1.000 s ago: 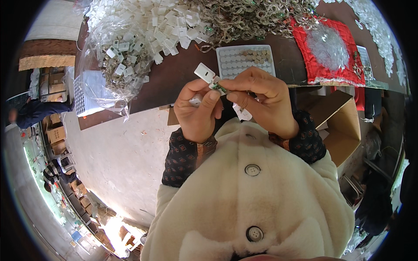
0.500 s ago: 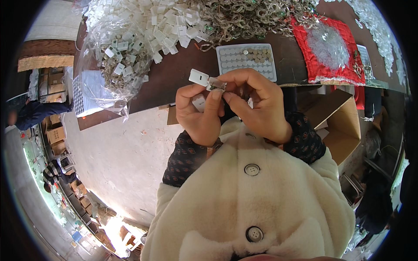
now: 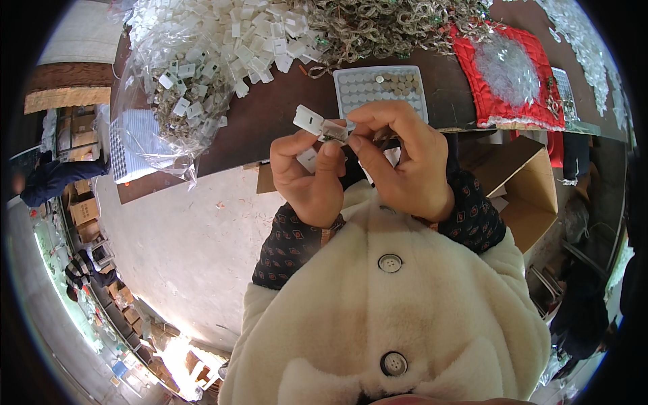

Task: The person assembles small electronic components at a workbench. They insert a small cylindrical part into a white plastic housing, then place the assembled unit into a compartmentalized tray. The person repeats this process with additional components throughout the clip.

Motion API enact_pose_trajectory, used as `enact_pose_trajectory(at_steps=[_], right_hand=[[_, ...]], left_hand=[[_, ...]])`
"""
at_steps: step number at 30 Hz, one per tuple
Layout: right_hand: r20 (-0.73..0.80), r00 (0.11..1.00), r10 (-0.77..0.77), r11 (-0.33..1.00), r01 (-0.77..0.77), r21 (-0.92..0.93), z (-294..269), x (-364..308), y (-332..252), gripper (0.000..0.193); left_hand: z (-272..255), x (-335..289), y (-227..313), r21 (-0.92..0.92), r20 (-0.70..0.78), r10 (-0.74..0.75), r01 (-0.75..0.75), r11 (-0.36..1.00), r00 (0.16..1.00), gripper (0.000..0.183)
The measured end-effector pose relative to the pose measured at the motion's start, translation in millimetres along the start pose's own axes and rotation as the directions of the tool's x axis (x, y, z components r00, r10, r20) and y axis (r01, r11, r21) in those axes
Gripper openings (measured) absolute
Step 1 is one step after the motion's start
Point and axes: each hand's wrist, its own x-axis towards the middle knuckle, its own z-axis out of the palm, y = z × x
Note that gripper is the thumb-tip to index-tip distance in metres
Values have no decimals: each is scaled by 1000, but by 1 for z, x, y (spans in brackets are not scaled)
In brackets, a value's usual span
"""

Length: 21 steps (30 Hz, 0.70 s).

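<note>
Your tabletop is dark brown; a heap of white bits lies on its far side, with tangled strips just right of it; a see-through bag and a blue-white striped thing lie on your left; a pale tray sits nearer you; a red cloth lies to its right.
</note>
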Motion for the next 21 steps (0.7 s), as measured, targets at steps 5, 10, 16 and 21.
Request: enact_pose_trajectory(at_steps=[5,10,16,21], right_hand=[[109,981,163,897,-194,398,4,2,10,25],[109,989,97,939,-127,321,9,-1,14,27],[39,975,-217,951,220,-216,3,-9,17,37],[98,979,-181,913,204,-354,-8,-16,17,36]], left_hand=[[-2,-2,1,-235,-22,-102,94,967,995,23],[-3,-3,0,-329,-1,-189,178,927,982,17],[-4,-6,-3,-310,34,-285,282,908,958,16],[-6,-10,-11,-272,81,-386,393,878,919,16]])
